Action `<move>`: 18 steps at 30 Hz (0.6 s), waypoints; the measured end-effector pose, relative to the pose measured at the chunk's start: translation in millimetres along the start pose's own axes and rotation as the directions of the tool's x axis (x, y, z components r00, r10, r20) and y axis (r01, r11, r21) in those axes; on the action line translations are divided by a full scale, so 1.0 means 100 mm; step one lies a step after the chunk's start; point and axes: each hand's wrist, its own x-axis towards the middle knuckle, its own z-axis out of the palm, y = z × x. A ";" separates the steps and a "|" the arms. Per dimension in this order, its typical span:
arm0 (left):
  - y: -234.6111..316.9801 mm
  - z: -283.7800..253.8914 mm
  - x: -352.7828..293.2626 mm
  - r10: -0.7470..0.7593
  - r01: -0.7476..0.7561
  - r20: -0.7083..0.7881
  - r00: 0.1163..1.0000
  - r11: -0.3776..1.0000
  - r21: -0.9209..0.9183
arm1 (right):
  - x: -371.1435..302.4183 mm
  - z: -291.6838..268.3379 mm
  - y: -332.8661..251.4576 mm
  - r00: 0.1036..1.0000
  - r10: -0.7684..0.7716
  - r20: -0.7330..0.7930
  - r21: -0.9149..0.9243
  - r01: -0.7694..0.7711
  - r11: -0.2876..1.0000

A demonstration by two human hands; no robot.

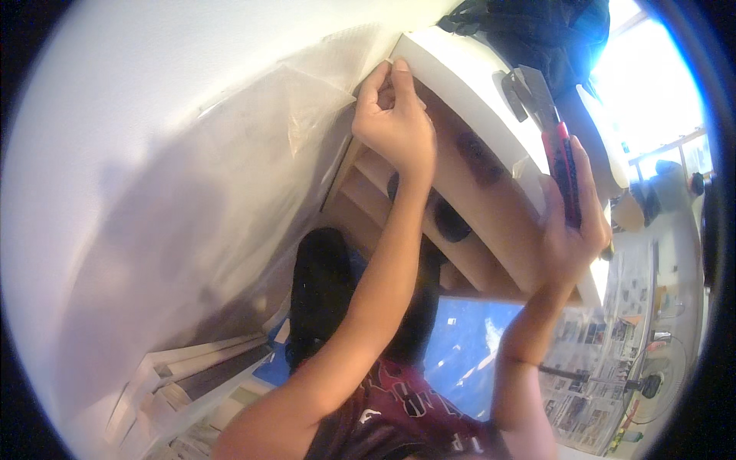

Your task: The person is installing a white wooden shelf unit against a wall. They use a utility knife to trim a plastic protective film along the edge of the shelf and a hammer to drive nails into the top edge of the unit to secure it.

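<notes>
My left hand [395, 115] is closed in a pinch at the far left corner of a white-edged shelf unit [498, 195], beside the wall. Whatever lies between its fingers is too small to make out. Clear plastic sheeting [253, 146] hangs along the wall, its edge close to that hand. In my right hand [575, 222] is a tool with a red and black handle [566, 172] and a flat metal blade [538, 96] pointing away from me. The blade is over the white top of the unit, with a dark curved metal piece next to it; whether they touch I cannot tell.
A black bag [537, 34] rests on the unit's far end. Dark round items [451, 221] show in its compartments. Below are a blue floor cover [468, 345] and, at right, newspaper sheets [594, 368] with a cable. Pale boards [192, 356] lean at lower left.
</notes>
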 end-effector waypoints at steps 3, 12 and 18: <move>-0.05 0.05 -0.05 0.112 -0.113 -0.052 0.992 0.993 -0.022 | -0.08 0.03 0.11 0.995 0.081 -0.057 0.044 -0.078 0.996; -0.08 0.08 0.03 0.265 -0.251 -0.134 0.955 0.962 0.112 | -0.03 0.03 0.00 0.979 0.199 -0.042 0.296 -0.178 0.939; -0.23 -0.21 0.10 0.527 -0.533 0.118 0.842 0.774 0.342 | -0.01 -0.07 0.04 0.989 0.144 -0.011 0.251 -0.137 0.958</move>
